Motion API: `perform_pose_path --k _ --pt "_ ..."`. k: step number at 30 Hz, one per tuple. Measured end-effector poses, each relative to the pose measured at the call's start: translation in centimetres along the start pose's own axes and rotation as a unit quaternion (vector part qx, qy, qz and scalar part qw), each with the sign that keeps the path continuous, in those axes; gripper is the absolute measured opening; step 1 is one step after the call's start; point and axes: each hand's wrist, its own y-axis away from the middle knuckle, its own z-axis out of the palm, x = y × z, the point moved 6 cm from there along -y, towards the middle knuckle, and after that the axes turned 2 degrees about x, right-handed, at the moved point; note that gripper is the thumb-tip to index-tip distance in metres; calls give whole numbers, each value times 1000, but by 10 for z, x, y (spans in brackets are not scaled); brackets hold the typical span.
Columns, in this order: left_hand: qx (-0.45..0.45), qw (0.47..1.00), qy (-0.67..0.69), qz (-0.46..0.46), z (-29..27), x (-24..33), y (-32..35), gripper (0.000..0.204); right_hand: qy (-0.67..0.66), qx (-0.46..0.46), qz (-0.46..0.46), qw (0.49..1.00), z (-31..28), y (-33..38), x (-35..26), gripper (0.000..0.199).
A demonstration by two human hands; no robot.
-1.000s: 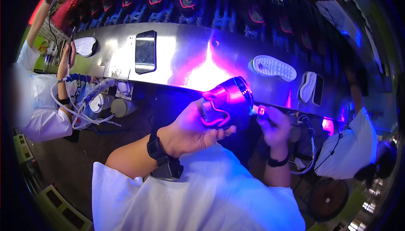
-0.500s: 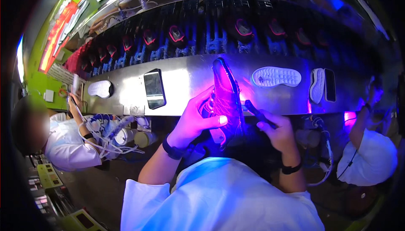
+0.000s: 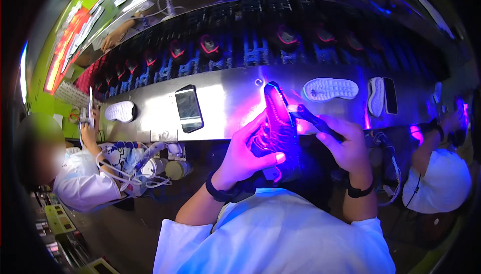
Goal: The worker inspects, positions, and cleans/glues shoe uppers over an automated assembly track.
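My left hand [image 3: 245, 153] is wrapped round the dark shoe upper [image 3: 278, 116], its thumb lying across the near part. The upper points away from me at the bench's near edge, its toe tilted slightly left, under strong pink and violet light. My right hand [image 3: 346, 146] grips the dark handle of a brush [image 3: 315, 119]. The brush's tip meets the right edge of the upper near the toe, or comes very close to it. The heel end is dark and partly hidden by my left hand.
On the metal bench [image 3: 220, 86] lie a phone [image 3: 189, 108], a white sole [image 3: 330, 90], another sole [image 3: 376, 97], a second phone [image 3: 390, 96] and a left-hand sole [image 3: 120, 111]. Behind runs a dark conveyor with several shoe uppers [image 3: 209, 43]. Co-workers sit on both sides; hands show opposite.
The upper has shifted right and slightly nearer to me, its toe tilting further left. My right hand has moved right, and the brush tip now sits closer to the toe.
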Motion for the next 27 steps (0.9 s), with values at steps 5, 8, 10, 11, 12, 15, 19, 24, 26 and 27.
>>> perform_pose_path --k 5,8,10,11,12,15,19,24,26,27 --pt "22 1000 -14 -8 -15 -7 1 88 15 3 32 999 7 13 19 38" --pt "31 999 -8 -22 -26 -10 -12 83 -54 -2 92 994 5 21 63 39" --pt "75 996 -32 -37 -50 -28 -27 66 -109 50 161 980 4 38 140 44" --pt "73 996 -45 -34 -62 -30 -39 66 -118 56 154 979 -5 31 153 44" --pt "65 994 -73 -54 -72 -29 -56 55 -194 80 214 954 -16 28 168 44" --pt "101 973 -189 -82 -115 -39 -119 34 -289 162 255 908 -21 21 197 45" --pt "127 860 -479 -122 -192 -24 -225 45 -290 177 238 910 -16 20 203 41" --pt "82 785 -574 -216 -209 -21 -329 46 -324 205 261 886 -13 28 213 42" --pt "75 709 -672 -201 -253 -48 -357 43 -336 198 254 885 -12 25 217 43" --pt "63 708 -674 -202 -256 -56 -368 43 -343 194 249 885 -11 26 220 44"
